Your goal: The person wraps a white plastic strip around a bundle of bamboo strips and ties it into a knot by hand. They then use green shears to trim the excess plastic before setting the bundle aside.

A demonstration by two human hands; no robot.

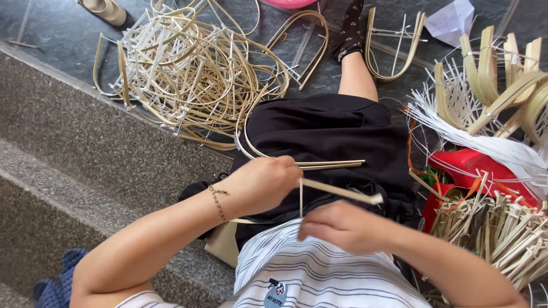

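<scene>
Centrally, left hand [264,183] gripped bent bamboo strip [319,165] steady while right hand [342,227] pinched taut white tie [301,197] beneath it.

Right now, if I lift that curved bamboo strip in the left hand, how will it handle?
The bamboo strip probably flexes springily; it arcs in a loop. Likely light, being thin and held by the left hand alone. It may snag the pile of strips.
</scene>
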